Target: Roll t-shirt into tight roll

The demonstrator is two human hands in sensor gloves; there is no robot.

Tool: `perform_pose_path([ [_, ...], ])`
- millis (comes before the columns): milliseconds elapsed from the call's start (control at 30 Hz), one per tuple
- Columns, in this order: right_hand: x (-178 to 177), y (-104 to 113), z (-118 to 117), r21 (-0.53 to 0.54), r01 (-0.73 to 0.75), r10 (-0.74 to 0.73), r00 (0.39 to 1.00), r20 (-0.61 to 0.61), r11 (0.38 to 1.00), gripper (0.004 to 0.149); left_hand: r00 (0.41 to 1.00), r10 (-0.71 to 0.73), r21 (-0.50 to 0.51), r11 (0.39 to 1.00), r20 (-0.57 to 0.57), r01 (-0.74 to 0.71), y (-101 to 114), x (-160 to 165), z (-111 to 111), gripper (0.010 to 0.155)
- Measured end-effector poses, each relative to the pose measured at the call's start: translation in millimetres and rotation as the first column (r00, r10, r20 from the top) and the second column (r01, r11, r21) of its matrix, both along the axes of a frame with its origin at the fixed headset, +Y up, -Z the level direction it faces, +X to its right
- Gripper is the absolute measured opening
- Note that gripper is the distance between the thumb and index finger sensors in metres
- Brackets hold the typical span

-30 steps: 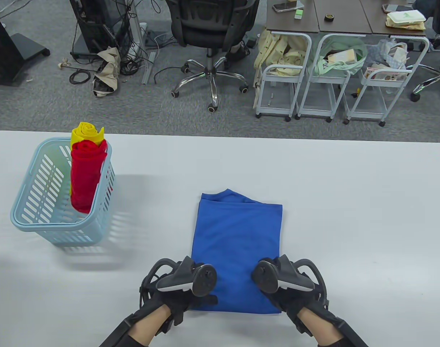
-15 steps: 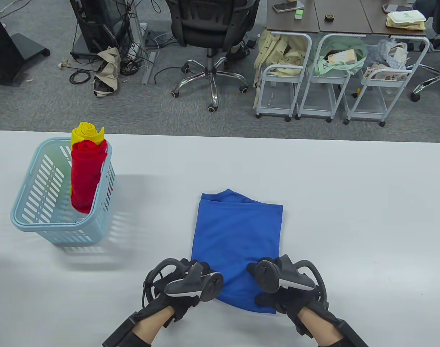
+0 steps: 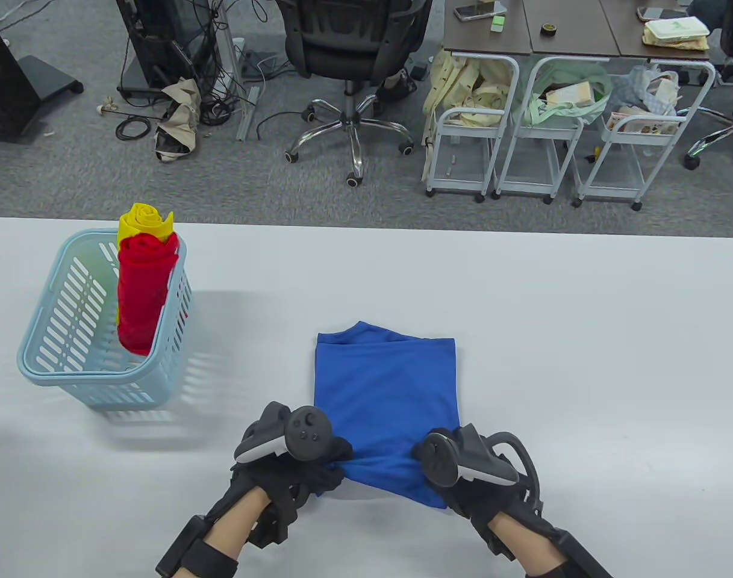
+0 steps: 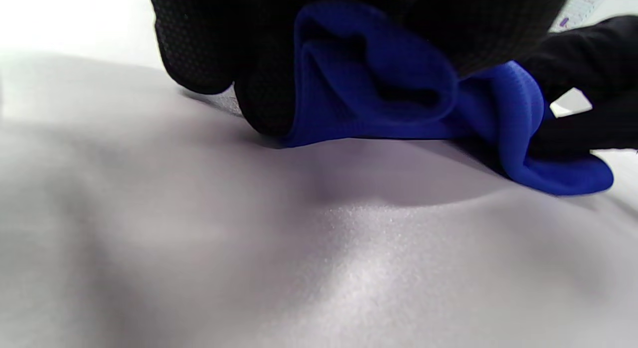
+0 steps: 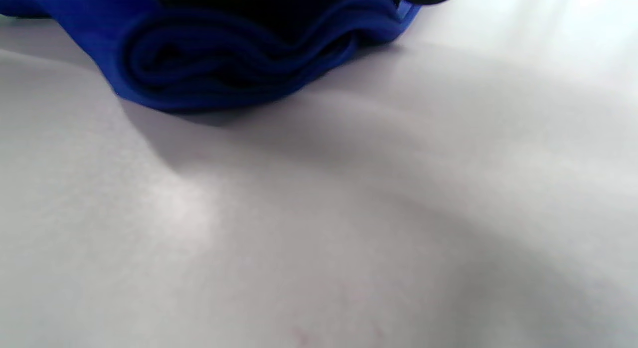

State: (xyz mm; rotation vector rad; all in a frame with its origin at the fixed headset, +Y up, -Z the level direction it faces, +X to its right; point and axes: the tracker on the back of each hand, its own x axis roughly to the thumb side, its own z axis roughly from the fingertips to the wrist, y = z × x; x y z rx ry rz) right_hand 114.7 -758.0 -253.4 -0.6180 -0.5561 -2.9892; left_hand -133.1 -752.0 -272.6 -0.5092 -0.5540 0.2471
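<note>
A folded blue t-shirt (image 3: 385,397) lies flat on the white table (image 3: 583,361), its near end bunched and lifted. My left hand (image 3: 318,466) pinches the near left corner; in the left wrist view the blue cloth (image 4: 398,93) is wrapped under my gloved fingers (image 4: 209,49). My right hand (image 3: 444,481) grips the near right corner, mostly hidden under its tracker. The right wrist view shows the curled blue edge (image 5: 229,54) just above the tabletop.
A light blue basket (image 3: 71,361) stands at the left of the table, holding a red roll (image 3: 143,295) and a yellow roll (image 3: 143,223) upright. Beyond the far edge are an office chair (image 3: 354,54) and white carts (image 3: 547,132).
Both hands closed on the shirt's near edge and lifted it. The whole shirt slid a little left and toward me, and its near end bunched up.
</note>
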Motion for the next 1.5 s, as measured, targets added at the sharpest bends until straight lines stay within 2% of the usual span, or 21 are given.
perform_pose_path([
  [200,-1,1,1,0.010,-0.002,0.002,1.000,-0.007,1.000,0.042,0.981,-0.187,0.176,0.969,0.057,0.174,0,18,15,0.052],
  [267,0,1,0,0.006,-0.005,0.005,1.000,0.000,1.000,0.043,0.976,-0.205,0.188,0.964,0.071,0.189,0,22,19,0.053],
  [367,6,4,-3,-0.022,0.043,-0.043,0.999,0.023,0.999,0.042,0.974,-0.204,0.158,0.970,0.102,0.186,-2,25,22,0.072],
  [467,12,6,-6,-0.058,0.084,-0.082,0.996,0.041,0.995,0.041,0.947,-0.299,0.246,0.933,0.115,0.264,-3,32,27,0.080],
  [500,14,7,-7,-0.067,0.098,-0.095,0.994,0.045,0.993,0.041,0.943,-0.314,0.267,0.923,0.112,0.276,-3,34,28,0.076],
  [600,20,5,-9,-0.142,0.178,-0.170,0.983,0.063,0.974,0.041,0.948,-0.303,0.347,0.903,0.096,0.253,-1,37,28,0.050],
  [733,29,1,-14,-0.246,0.264,-0.241,0.963,0.121,0.933,0.040,0.993,-0.108,0.161,0.982,0.053,0.098,1,20,14,0.048],
  [800,31,0,-15,-0.254,0.273,-0.243,0.959,0.146,0.928,0.041,1.000,-0.011,0.074,0.997,-0.002,0.011,-1,9,5,0.049],
  [900,31,-1,-15,-0.232,0.267,-0.229,0.957,0.177,0.935,0.043,0.997,0.022,0.038,0.999,-0.071,-0.019,-3,-2,-3,0.048],
  [1033,31,0,-13,-0.188,0.244,-0.204,0.956,0.211,0.951,0.048,0.994,-0.015,0.053,0.998,-0.111,0.021,-5,-7,-7,0.047],
  [1133,30,2,-11,-0.141,0.203,-0.165,0.956,0.244,0.969,0.058,0.981,-0.135,0.128,0.980,-0.142,0.154,-7,-8,-7,0.044],
  [1233,30,5,-8,-0.074,0.123,-0.098,0.955,0.280,0.990,0.068,0.967,-0.189,0.193,0.956,-0.171,0.221,-4,-7,-5,0.052],
  [1300,31,4,-9,-0.076,0.123,-0.097,0.954,0.285,0.989,0.069,0.956,-0.232,0.273,0.922,-0.181,0.276,2,-2,1,0.054],
  [1367,31,4,-9,-0.084,0.134,-0.104,0.951,0.290,0.987,0.068,0.948,-0.268,0.402,0.860,-0.172,0.316,15,8,12,0.054],
  [1433,32,3,-10,-0.090,0.140,-0.108,0.950,0.292,0.986,0.068,0.970,-0.221,0.458,0.856,-0.096,0.240,23,16,22,0.053],
  [1500,33,4,-10,-0.092,0.145,-0.112,0.949,0.296,0.985,0.068,0.991,-0.126,0.400,0.911,0.041,0.099,22,25,29,0.056],
])
